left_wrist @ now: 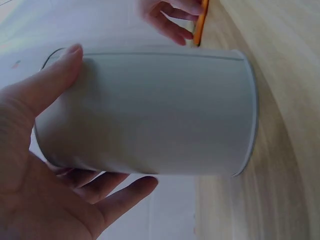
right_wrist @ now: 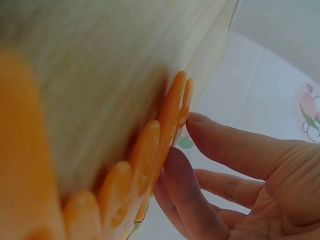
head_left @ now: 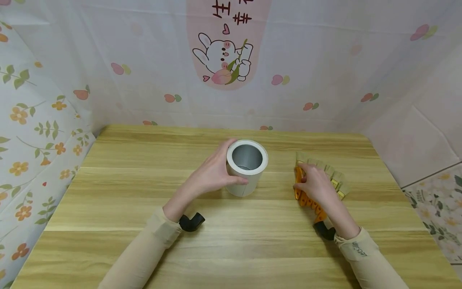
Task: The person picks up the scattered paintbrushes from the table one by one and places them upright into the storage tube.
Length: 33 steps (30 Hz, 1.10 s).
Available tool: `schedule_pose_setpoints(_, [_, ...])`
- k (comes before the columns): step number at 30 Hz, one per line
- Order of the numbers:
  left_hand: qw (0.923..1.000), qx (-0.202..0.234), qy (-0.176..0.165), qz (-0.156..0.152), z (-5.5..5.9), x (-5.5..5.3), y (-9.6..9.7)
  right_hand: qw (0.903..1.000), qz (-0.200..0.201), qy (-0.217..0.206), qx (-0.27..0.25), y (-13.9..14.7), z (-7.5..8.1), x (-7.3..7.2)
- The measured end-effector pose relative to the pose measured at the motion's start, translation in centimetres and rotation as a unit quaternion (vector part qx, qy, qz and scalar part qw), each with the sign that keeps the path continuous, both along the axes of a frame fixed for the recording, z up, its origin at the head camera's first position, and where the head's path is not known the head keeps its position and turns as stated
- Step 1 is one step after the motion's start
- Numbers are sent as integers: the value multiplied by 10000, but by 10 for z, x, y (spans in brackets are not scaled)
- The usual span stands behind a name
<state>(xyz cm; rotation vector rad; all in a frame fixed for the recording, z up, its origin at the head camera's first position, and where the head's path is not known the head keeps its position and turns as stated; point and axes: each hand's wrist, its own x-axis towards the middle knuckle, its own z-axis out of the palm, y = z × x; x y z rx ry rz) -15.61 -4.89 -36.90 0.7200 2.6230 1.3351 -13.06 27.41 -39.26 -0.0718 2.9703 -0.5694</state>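
White can (head_left: 252,177): upright at mid-table (head_left: 231,245), left of the brushes; it looks light, stiff and smooth, likely best held round its wall.
Left hand (head_left: 213,172): thumb and fingers wrapped about the can's left side.
Right hand (head_left: 317,184): fingertips seem to pinch the leftmost brush.
Leftmost brush (head_left: 298,175): light, I'd guess, its orange handle firm to grasp, bristles softer.
Other brushes (head_left: 335,183): fanned out rightward, partly hidden under the wrist.
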Motion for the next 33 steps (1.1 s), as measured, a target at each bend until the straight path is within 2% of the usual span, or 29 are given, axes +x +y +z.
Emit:
schedule_pose_setpoints(10, [9973,-183,2,-713,9,2,-13,9997,121,-88,212,-4,2,-2])
schedule_pose_setpoints(17, [9948,-244,-76,-990,11,3,-17,9995,159,-240,95,-5,2,-1])
schedule_pose_setpoints(25, [9911,-254,-145,-1298,10,2,-20,9990,130,-156,-406,-7,8,1])
schedule_pose_setpoints(30, [9886,-220,-180,-1482,11,2,-20,9952,92,159,-959,-10,22,7])
schedule_pose_setpoints(33, [9866,-241,-192,-1604,12,1,-20,9905,94,496,-1279,-14,34,12])
